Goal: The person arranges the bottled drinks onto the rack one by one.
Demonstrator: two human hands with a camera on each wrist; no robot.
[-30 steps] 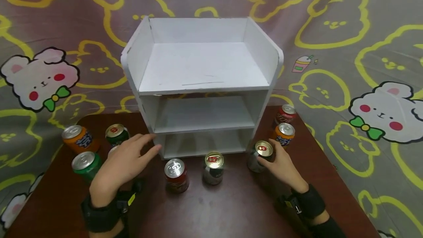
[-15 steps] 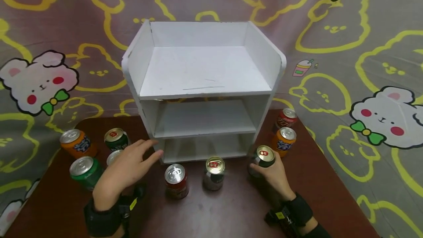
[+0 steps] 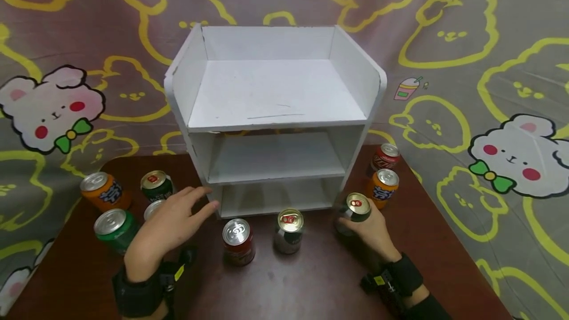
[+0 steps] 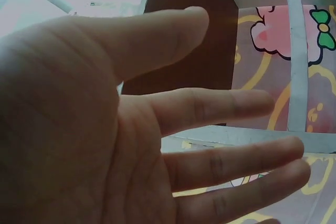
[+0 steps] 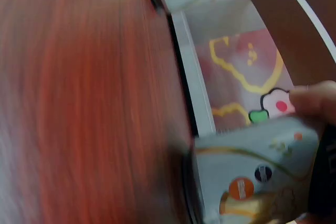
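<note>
At the right of the head view, my right hand (image 3: pixel 375 233) grips a dark green and silver can (image 3: pixel 357 206) with a gold top and red tab, beside the shelf's lower right corner. The right wrist view shows this can's pale printed side, with a fingertip (image 5: pixel 315 98) at its top. My left hand (image 3: pixel 171 226) hangs with fingers spread near the shelf's lower left side and holds nothing. It partly hides a silver-topped can (image 3: pixel 153 208). Between the hands stand a red can (image 3: pixel 237 243) and a silver-and-dark can (image 3: pixel 289 231) with a gold top.
A white shelf unit (image 3: pixel 275 93) with three levels stands at the table's back. On the left are an orange can (image 3: pixel 105 191), a green can (image 3: pixel 116 231) and a dark green can (image 3: pixel 156 185). An orange can (image 3: pixel 383 187) and a red can (image 3: pixel 386 157) stand right.
My right hand has moved lower round its can, the thumb now crossing the can's front. The left hand stays almost still. The head view has shifted slightly.
</note>
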